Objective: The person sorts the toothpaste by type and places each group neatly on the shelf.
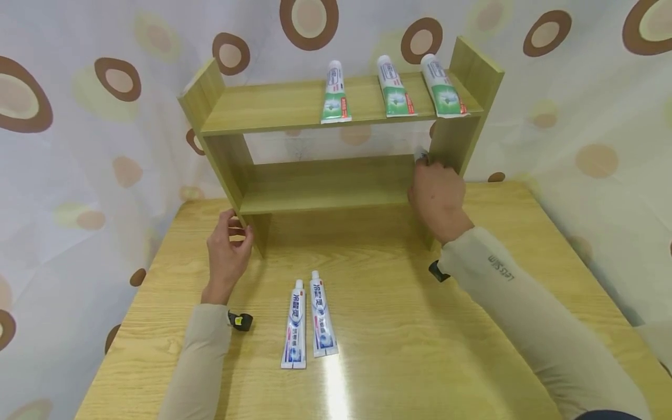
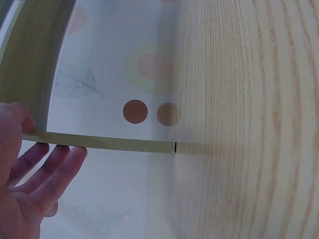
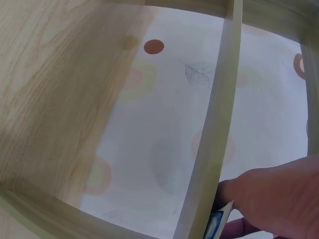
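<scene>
A wooden two-tier shelf (image 1: 325,185) stands on the table. My left hand (image 1: 229,248) holds its left side panel low down; in the left wrist view the thumb lies on one side of the panel (image 2: 109,143) and the fingers on the other. At the right end of the lower board, my right hand (image 1: 438,195) grips a toothpaste tube (image 3: 215,223), mostly hidden by the hand; a blue and white end shows. Two white and blue toothpaste tubes (image 1: 295,326) (image 1: 322,318) lie on the table before the shelf, caps toward it.
On the top board lie three green and white toothpaste tubes (image 1: 335,96) (image 1: 395,90) (image 1: 443,90), flat ends toward the front edge. The right side panel (image 1: 462,134) rises close beside my right hand. A patterned curtain (image 1: 126,157) hangs behind the table (image 1: 388,338).
</scene>
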`<action>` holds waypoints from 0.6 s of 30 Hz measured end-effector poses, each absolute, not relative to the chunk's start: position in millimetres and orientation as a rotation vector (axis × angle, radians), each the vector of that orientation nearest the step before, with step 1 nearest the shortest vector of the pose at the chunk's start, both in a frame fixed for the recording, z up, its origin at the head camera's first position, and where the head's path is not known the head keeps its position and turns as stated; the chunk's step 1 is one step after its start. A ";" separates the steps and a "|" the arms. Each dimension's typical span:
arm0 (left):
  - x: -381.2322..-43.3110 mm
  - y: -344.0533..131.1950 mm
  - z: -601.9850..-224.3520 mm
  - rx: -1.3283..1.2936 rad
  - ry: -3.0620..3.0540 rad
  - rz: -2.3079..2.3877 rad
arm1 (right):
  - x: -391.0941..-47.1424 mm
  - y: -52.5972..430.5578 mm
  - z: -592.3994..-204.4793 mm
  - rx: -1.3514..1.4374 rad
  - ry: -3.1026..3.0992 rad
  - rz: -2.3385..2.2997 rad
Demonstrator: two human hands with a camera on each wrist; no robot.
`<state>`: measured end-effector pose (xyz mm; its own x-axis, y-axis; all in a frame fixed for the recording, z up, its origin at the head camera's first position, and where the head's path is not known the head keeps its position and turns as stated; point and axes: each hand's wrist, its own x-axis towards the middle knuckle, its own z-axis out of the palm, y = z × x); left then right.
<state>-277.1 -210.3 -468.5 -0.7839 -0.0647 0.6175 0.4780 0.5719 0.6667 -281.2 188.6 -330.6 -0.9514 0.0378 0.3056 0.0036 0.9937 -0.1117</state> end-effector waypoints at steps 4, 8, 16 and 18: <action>-276.9 -210.2 -467.9 -0.323 -2.215 -1.179 | -281.5 187.4 -330.7 -0.031 -2.818 0.103; -276.3 -210.5 -467.7 -0.322 -2.218 -1.184 | -280.0 186.4 -331.3 -0.040 -2.822 0.046; -274.9 -212.6 -470.3 -0.320 -2.207 -1.171 | -257.6 173.9 -339.3 0.002 -2.674 0.008; -276.1 -211.1 -469.7 -0.337 -2.202 -1.164 | -246.3 168.1 -341.6 0.065 -2.564 -0.013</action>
